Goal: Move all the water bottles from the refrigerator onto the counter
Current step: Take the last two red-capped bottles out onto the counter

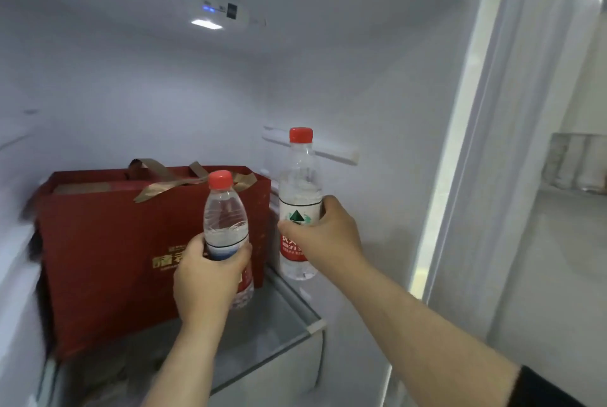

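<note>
Left hand (205, 278) grips the short red-capped bottle (225, 219); at 2 o'clock, right hand (323, 235) grips the taller bottle (299, 183), labelled "NONGFU S".

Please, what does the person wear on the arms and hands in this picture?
Both the left hand and the right hand are bare: no gloves, rings or watch show. The left forearm is bare to the frame's edge. The right forearm is bare up to a black sleeve near the elbow.

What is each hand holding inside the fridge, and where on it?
The left hand grips the shorter bottle around its lower half, at the label. The right hand grips the taller bottle around its middle, also at the label.
</note>
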`<state>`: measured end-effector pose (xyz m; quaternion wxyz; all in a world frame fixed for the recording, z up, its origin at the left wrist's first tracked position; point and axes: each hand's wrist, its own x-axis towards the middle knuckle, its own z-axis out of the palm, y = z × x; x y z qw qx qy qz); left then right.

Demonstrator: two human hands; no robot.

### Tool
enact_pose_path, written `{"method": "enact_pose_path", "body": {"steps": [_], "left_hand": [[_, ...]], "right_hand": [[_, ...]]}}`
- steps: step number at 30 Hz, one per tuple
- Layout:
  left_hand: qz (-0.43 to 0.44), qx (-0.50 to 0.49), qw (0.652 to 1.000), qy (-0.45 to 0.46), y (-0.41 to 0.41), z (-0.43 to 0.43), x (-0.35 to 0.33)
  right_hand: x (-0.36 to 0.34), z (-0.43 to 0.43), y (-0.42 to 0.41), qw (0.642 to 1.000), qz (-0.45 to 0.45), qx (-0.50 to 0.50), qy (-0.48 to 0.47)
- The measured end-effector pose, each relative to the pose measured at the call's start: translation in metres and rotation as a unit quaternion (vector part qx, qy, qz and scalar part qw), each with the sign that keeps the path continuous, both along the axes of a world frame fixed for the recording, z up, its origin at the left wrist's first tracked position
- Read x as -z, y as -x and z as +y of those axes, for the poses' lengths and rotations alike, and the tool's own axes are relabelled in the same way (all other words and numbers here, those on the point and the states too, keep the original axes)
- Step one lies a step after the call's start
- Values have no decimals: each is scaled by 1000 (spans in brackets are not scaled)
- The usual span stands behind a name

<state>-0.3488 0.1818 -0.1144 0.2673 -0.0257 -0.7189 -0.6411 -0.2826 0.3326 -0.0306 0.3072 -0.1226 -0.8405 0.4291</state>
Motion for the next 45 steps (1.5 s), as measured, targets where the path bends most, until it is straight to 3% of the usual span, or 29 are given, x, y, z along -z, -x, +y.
{"method": "enact_pose_path", "body": {"steps": [8, 22, 33, 41, 45], "left_hand": [[85, 160, 983, 23, -96, -13, -80], [70, 424, 902, 37, -320, 69, -153], [124, 585, 801, 26, -485, 212, -171], [95, 678, 729, -6, -604, 332, -158], [89, 746, 660, -8, -672, 394, -148]], "right_hand": [[-46, 14, -138, 998, 52, -10, 15], [-74, 82, -391, 994, 104, 25, 0], [-79, 167, -605, 965, 122, 223, -61], [-75, 215, -753, 902, 103, 415, -62], [-67, 243, -821, 859, 95, 495, -83]]}}
